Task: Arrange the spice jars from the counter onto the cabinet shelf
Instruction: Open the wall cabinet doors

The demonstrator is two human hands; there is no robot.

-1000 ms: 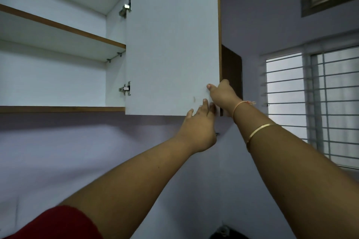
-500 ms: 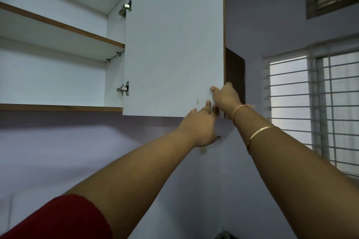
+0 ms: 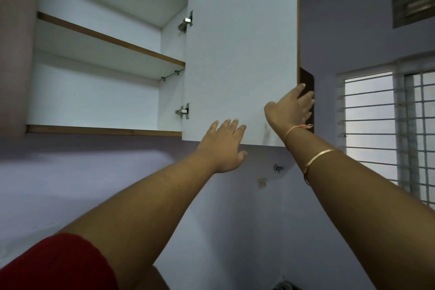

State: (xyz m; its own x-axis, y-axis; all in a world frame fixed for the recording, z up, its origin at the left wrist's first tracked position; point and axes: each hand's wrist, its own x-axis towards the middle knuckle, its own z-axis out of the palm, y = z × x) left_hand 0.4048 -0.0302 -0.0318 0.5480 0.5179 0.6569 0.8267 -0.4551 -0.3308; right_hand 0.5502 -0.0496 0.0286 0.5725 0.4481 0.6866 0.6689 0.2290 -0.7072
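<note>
White cabinet door (image 3: 240, 59) swung wide, wood-edged cabinet shelf (image 3: 110, 46) bare inside. Right hand (image 3: 290, 108) flat near door's outer edge, fingers spread, nothing gripped. Left hand (image 3: 223, 149) at door's bottom edge, fingers loosely apart, holding nothing. Spice jars out of frame.

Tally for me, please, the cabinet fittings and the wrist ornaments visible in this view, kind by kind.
Shelf boards with wood-trimmed front edges: 2, the middle shelf and the bottom shelf
Metal hinges: 2, the upper hinge and the lower hinge
Open doors: 1, the white door
Gold bangles: 1
Thread wristbands: 1
Total: 7
</note>
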